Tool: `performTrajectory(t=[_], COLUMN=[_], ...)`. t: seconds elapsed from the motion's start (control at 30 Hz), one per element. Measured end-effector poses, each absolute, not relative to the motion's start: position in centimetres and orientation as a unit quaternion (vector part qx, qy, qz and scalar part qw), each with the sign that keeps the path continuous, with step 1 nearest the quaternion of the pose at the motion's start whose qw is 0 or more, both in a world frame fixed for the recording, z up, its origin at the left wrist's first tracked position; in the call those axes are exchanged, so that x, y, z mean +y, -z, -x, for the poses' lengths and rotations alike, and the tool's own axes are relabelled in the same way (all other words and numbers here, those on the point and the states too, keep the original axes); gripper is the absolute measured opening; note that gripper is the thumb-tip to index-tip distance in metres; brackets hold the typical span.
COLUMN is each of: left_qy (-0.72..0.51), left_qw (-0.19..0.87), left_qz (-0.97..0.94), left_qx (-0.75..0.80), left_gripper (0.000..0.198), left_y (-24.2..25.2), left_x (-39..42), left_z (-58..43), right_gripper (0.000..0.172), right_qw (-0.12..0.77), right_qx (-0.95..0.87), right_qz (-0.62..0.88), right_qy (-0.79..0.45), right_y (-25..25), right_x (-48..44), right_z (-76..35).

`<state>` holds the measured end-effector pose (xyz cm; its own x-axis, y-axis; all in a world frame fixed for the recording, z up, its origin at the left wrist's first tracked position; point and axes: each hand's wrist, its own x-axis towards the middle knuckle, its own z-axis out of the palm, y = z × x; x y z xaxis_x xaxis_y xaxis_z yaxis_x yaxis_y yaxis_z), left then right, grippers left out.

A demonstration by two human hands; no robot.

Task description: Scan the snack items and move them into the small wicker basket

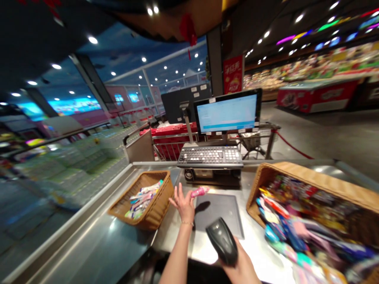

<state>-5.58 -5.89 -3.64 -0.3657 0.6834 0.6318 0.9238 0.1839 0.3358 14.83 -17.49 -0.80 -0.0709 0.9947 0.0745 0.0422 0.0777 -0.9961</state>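
Note:
My left hand (185, 205) pinches one end of a small pink packaged item (200, 191) between thumb and forefinger, with the other fingers fanned out. The item's exact kind is too blurred to tell. A dark shadow falls below it on a grey flat pad (220, 215). In my right hand (241, 262) is a black handheld barcode scanner (222, 240), its head angled up toward the pad. Left of my left hand stands a wicker basket (160, 209) with several colourful slim packets (145, 199) inside.
A larger wicker basket (296, 169) at the right holds many colourful packaged goods (290, 221), blurred. Behind the pad are a keyboard (210, 155) on a stand and a lit monitor (227, 113). The metal counter (118, 246) has a raised rim. Shopping carts (171, 144) stand beyond.

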Motion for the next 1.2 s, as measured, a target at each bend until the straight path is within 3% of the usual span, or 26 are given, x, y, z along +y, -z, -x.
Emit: performTrajectory(t=[0.43,0.73,1.2], left_qy=[0.338,0.341,0.339], left_qw=[0.175,0.18,0.186], left_qz=[0.527,0.523,0.52], left_qx=[-0.76,-0.76,-0.761], left_gripper=[0.023,0.022,0.024], left_y=[3.5,3.6,3.6], left_x=[-6.5,-6.8,-7.1], left_z=[6.6,7.0,7.4], right_gripper=[0.047,0.054,0.049], right_qw=[0.454,0.51,0.49], right_qx=[-0.557,-0.535,-0.553], right_qz=[0.457,0.487,0.479], right_qy=[-0.524,-0.466,-0.475], right_y=[-0.6,-0.3,-1.0], right_x=[-17.0,-18.2,-17.7], right_z=[-15.8,-13.3,-13.4])
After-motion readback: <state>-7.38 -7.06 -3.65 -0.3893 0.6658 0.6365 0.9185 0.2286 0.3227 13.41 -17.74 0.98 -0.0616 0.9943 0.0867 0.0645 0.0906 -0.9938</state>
